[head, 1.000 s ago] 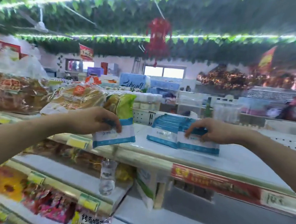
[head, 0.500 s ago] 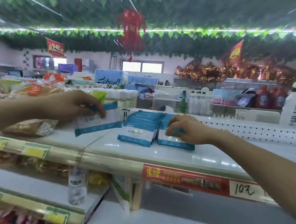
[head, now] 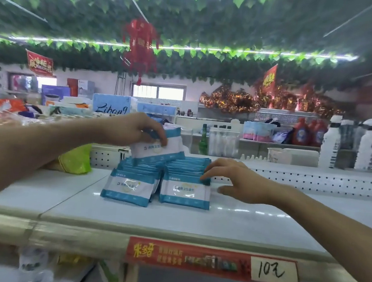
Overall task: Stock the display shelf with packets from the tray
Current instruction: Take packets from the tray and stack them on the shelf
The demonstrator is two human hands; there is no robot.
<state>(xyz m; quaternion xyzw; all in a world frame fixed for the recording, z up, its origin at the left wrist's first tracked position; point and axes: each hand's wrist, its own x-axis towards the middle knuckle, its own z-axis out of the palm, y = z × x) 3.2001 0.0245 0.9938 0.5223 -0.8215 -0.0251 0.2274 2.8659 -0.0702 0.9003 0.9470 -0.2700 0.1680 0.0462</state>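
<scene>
Two rows of white-and-blue packets stand on the white display shelf (head: 195,219): a left row (head: 130,186) and a right row (head: 184,192). My left hand (head: 136,128) grips one more packet (head: 159,148) by its top edge, holding it tilted above the back of the left row. My right hand (head: 233,179) has its fingers spread, fingertips resting against the right side of the right row. No tray shows in this view.
A yellow-green bag (head: 76,160) lies at the left on the shelf, with bread bags (head: 3,116) beyond. A perforated back rail (head: 290,176) runs behind the rows. A red price strip (head: 212,262) marks the shelf's front edge. White bottles (head: 332,143) stand far right.
My left hand carried its packet rightward and up, from left of the rows to above the left row's back. My right hand slid from the top of the right row to its right side.
</scene>
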